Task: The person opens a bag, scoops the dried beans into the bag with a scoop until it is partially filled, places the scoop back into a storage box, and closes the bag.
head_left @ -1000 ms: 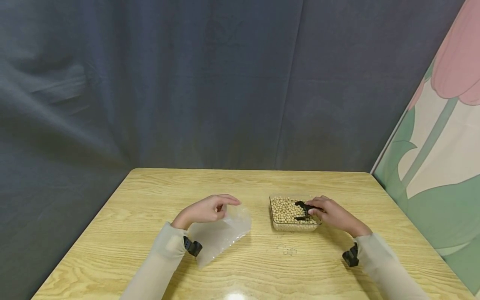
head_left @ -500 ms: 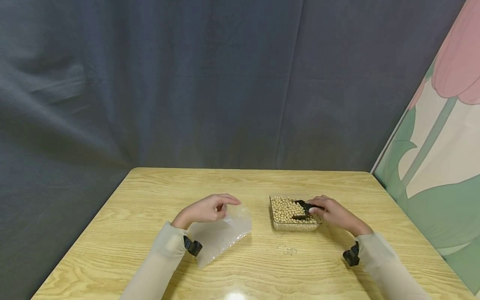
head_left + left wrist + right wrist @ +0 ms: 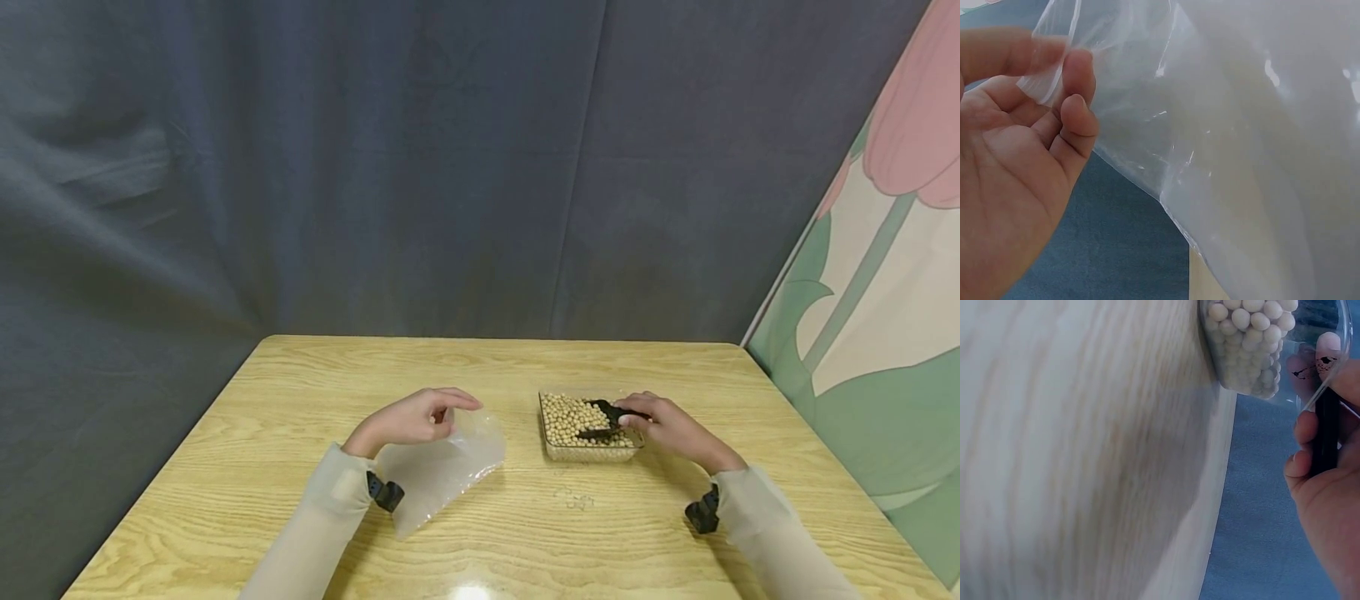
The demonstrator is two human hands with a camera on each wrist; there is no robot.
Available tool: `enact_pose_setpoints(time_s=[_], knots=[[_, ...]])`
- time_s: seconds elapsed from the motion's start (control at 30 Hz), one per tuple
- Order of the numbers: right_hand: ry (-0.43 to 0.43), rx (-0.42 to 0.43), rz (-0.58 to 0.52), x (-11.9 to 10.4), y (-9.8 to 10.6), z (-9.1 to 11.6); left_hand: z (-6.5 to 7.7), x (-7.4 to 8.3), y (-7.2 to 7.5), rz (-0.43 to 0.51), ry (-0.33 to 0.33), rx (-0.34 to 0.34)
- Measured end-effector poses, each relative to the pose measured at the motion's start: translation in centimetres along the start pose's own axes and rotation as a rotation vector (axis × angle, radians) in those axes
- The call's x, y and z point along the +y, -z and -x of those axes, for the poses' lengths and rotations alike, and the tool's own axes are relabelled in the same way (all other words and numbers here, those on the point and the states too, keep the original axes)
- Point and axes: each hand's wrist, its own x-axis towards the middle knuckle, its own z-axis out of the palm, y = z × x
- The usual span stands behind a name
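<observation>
Pale round beans [image 3: 570, 417] fill a clear rectangular container [image 3: 592, 455] on the table, right of centre. My right hand [image 3: 663, 423] grips a black scoop [image 3: 609, 417] by its handle, and the scoop's front is down among the beans. In the right wrist view the fingers curl round the black handle [image 3: 1325, 440] beside the container's clear wall. My left hand [image 3: 416, 417] pinches the upper edge of a clear plastic zip bag [image 3: 442, 479], which hangs below it. In the left wrist view the bag's zip strip [image 3: 1063, 56] passes between the fingers.
The wooden table [image 3: 510, 542] reaches back to a dark blue curtain [image 3: 480, 183]. A flower-patterned cloth [image 3: 885, 300] hangs along the right side. Faint clear bits [image 3: 576, 500] lie in front of the container.
The black scoop has slid slightly left and deeper into the beans. My left hand and the bag have stayed almost still.
</observation>
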Motion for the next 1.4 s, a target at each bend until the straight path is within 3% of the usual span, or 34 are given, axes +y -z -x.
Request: enact_pose_setpoints(time_s=[1.4], knots=[[-0.089, 0.028, -0.190, 0.02, -0.58, 0.18, 0.28, -0.14, 0.00, 0.071, 0.040, 0.005]])
